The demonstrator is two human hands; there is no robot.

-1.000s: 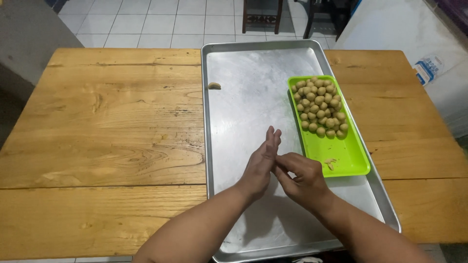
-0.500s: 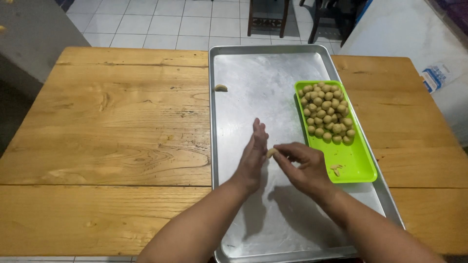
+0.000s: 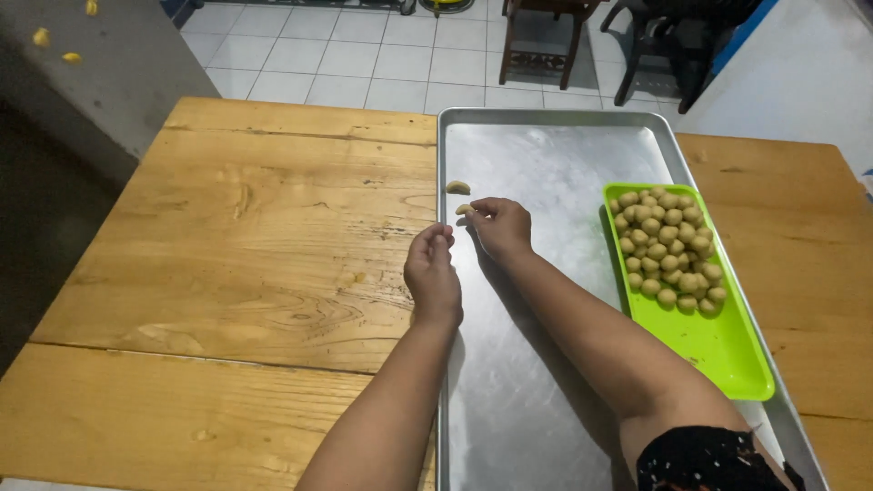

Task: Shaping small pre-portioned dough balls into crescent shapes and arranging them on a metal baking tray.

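A large metal baking tray (image 3: 555, 155) lies on a wooden table (image 3: 273, 245). My right hand (image 3: 503, 225) reaches to the tray's left edge and pinches a small crescent-shaped dough piece (image 3: 465, 209) at its fingertips. Another crescent dough piece (image 3: 457, 187) lies just beyond it on the tray. My left hand (image 3: 434, 273) hovers at the tray's left rim, fingers loosely curled and holding nothing. A green plastic tray (image 3: 718, 350) rests on the right side of the metal tray, with several small dough balls (image 3: 664, 245) heaped at its far end.
A grey concrete block (image 3: 82, 82) stands beyond the table's left corner. Dark chairs (image 3: 673, 36) and a wooden stool (image 3: 536, 36) stand on the tiled floor past the table. Black fabric (image 3: 709, 459) shows at my right upper arm.
Both hands moved from the tray's middle, where they were pressed together around dough, to its far left edge. My right hand now sets a shaped piece beside the first one.
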